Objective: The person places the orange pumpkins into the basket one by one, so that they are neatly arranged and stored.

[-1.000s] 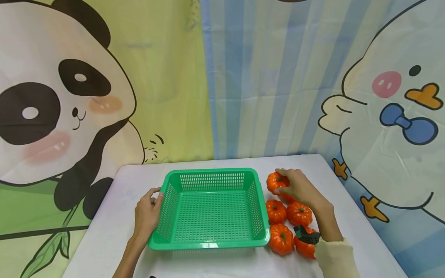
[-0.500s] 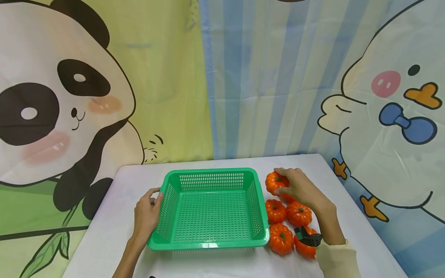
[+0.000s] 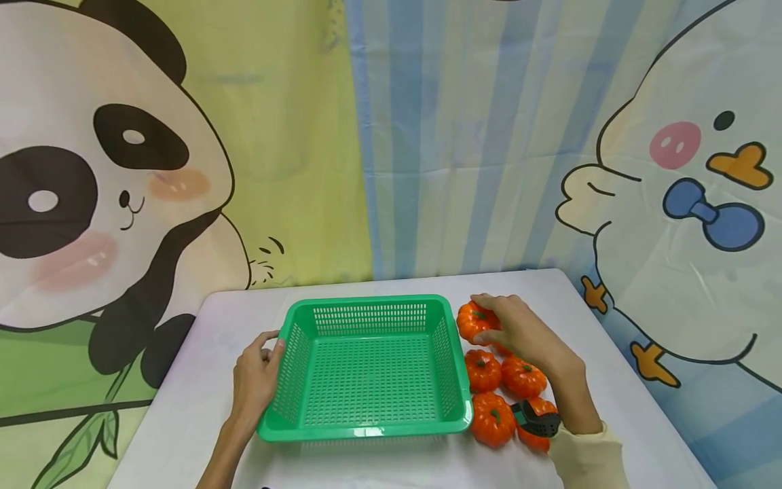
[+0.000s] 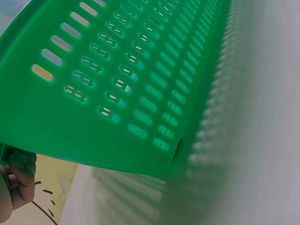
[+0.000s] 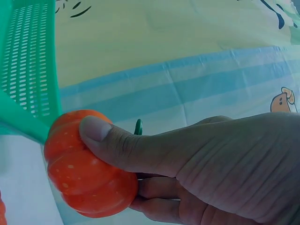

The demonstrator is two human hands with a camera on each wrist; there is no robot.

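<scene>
A green plastic basket (image 3: pixel 366 432) with slotted walls sits at the middle of the table. My left hand (image 3: pixel 255 377) grips its left rim; in the left wrist view the curled fingers (image 4: pixel 23 176) show at the basket's edge. Beyond the basket's right side, my right hand (image 3: pixel 522 329) holds a small orange toy pumpkin (image 3: pixel 473 320) between thumb and fingers. The right wrist view has the thumb (image 5: pixel 101 133) across the held pumpkin (image 5: pixel 84 173), close to the basket's wall. Nearer me lie several more pumpkins (image 3: pixel 482 370), one partly hidden below the right hand.
The white table (image 3: pixel 342 465) ends at a curtain (image 3: pixel 427 149) printed with a panda and a chick. A black strap device (image 3: pixel 540 419) on the right wrist covers part of a near pumpkin (image 3: pixel 531 441).
My right hand, with the pumpkin in it, has moved slightly left towards the basket. The left hand keeps its grip on the rim. The whole head view has shifted slightly.
</scene>
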